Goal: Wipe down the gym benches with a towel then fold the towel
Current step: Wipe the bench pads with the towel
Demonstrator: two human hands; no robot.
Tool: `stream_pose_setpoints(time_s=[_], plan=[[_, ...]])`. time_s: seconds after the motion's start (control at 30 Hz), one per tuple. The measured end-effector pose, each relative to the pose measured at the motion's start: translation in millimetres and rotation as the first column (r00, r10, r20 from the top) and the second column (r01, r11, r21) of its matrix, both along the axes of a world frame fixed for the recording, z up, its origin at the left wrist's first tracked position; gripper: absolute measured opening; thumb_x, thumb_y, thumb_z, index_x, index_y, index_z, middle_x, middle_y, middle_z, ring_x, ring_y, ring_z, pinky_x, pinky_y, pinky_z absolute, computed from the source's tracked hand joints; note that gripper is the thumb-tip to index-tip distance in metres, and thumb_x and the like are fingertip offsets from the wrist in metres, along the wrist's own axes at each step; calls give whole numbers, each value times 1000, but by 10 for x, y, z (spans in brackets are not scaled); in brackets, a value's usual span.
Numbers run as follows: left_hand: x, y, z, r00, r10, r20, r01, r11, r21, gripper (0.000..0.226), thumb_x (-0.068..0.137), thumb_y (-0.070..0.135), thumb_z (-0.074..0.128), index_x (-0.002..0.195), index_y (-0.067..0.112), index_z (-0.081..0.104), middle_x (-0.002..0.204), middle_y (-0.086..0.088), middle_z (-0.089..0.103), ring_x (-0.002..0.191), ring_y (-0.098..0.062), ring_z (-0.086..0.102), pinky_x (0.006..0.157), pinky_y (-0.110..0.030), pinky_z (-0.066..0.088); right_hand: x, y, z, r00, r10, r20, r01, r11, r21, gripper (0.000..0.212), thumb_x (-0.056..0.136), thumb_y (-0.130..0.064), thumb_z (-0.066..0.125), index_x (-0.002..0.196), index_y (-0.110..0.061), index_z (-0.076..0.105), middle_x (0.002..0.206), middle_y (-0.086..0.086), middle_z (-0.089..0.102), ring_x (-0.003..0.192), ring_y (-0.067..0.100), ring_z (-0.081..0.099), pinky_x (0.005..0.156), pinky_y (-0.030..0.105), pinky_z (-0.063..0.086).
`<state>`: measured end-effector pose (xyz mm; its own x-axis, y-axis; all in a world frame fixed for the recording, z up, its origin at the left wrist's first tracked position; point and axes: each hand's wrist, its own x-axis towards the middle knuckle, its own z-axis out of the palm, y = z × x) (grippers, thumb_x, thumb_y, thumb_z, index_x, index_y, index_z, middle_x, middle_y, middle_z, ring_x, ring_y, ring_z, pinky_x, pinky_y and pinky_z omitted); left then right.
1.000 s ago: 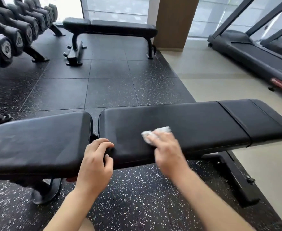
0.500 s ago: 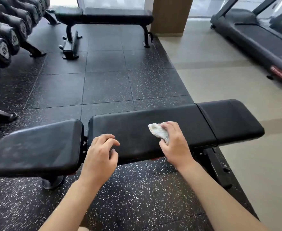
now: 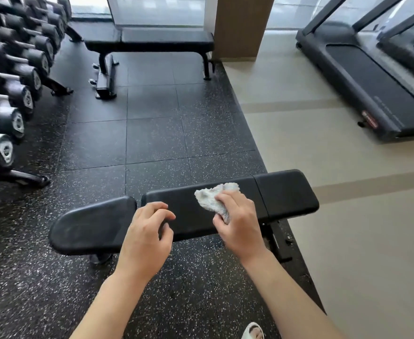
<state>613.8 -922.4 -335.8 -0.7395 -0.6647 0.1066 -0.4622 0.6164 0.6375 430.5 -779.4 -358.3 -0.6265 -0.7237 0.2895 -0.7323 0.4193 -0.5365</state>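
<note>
1. Head view: a black padded bench (image 3: 286, 192) runs across the lower middle, its seat pad to the left and its longer back pad to the right, standing on speckled black rubber flooring (image 3: 152, 143).
2. The right hand (image 3: 237, 221) grips a bunched white towel (image 3: 213, 196), fingers curled over its near edge with the thumb under it. Most of the towel sticks out beyond the fingertips, up and to the left of the hand, over the middle of the back pad. Whether it touches the pad is unclear.
3. The left hand (image 3: 147, 231) holds nothing. Its fingers are loosely curled, and it hangs over the gap between the two pads. I cannot tell if its fingertips touch the padding.
4. The hands are near each other but apart, and the towel lies only in the right one.
5. A second bench (image 3: 152, 40) stands farther back by a wooden pillar (image 3: 240, 25).
6. A dumbbell rack (image 3: 12, 81) lines the left edge.
7. A treadmill (image 3: 372, 81) sits on the pale floor at right.
8. A sandalled foot (image 3: 253, 331) shows at the bottom edge.
</note>
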Motion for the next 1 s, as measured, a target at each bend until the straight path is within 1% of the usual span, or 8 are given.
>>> stream_pose_setpoints(time_s=[0.17, 0.3, 0.37, 0.43, 0.53, 0.7, 0.83, 1.0], plan=[[344, 15, 943, 1000, -11, -19, 11, 1000, 3, 22, 89, 2, 69, 102, 20, 72, 122, 10, 60, 117, -11, 51, 102, -24, 40, 390, -77, 943, 1000, 5, 3, -5, 999, -53, 43, 77, -11, 74, 119, -14, 68, 120, -2, 65, 115, 15, 58, 101, 38, 45], [727, -77, 1492, 999, 20, -43, -20, 1000, 4, 20, 89, 2, 69, 102, 18, 73, 121, 9, 61, 117, -12, 51, 102, -5, 28, 752, -190, 1525, 999, 11, 36, -7, 991, -132, 38, 81, -12, 75, 118, -13, 68, 120, -4, 65, 112, 12, 59, 103, 34, 45], [933, -137, 1703, 997, 40, -60, -40, 999, 1, 19, 89, 3, 69, 102, 17, 73, 121, 9, 61, 115, -10, 49, 101, -2, 26, 951, -262, 1759, 999, 32, 43, -24, 984, -175, 37, 82, -11, 75, 118, -12, 68, 119, -4, 65, 112, 12, 60, 103, 34, 47], [1139, -189, 1852, 995, 57, -78, -58, 998, -7, 20, 89, 2, 69, 101, 18, 73, 120, 9, 60, 115, -10, 50, 101, -7, 30, 1151, -334, 1941, 997, 63, 43, -53, 977, -208, 35, 83, -10, 75, 117, -12, 67, 116, -4, 65, 110, 11, 60, 102, 34, 49], [1420, -261, 2040, 991, 91, -101, -92, 996, -4, 21, 89, 1, 68, 100, 18, 73, 119, 11, 60, 115, -13, 51, 101, -21, 37, 1413, -457, 2158, 993, 96, 65, -78, 968, -237, 34, 84, -11, 76, 117, -13, 67, 114, -6, 65, 107, 10, 61, 97, 35, 52], [1731, -380, 2197, 984, 123, -129, -125, 992, -3, 20, 90, 3, 66, 96, 21, 71, 116, 14, 59, 113, -12, 51, 98, -28, 42, 1665, -623, 2347, 984, 136, 116, -105, 964, -246, 30, 86, -13, 75, 115, -14, 69, 109, -9, 66, 99, 8, 64, 88, 35, 56], [1797, -430, 2252, 978, 157, -138, -159, 987, 2, 22, 89, 2, 64, 94, 22, 71, 115, 12, 60, 114, -13, 52, 98, -28, 42, 1720, -712, 2416, 972, 168, 165, -129, 966, -225, 24, 87, -14, 75, 111, -16, 71, 104, -11, 66, 93, 7, 64, 82, 34, 56], [1766, -507, 2349, 968, 204, -144, -211, 977, -30, 21, 89, 1, 66, 96, 19, 71, 116, 12, 59, 113, -11, 51, 95, -22, 38, 1625, -950, 2477, 963, 229, 139, -196, 957, -214, 18, 88, -20, 76, 105, -19, 72, 97, -14, 64, 86, 6, 62, 78, 35, 55]])
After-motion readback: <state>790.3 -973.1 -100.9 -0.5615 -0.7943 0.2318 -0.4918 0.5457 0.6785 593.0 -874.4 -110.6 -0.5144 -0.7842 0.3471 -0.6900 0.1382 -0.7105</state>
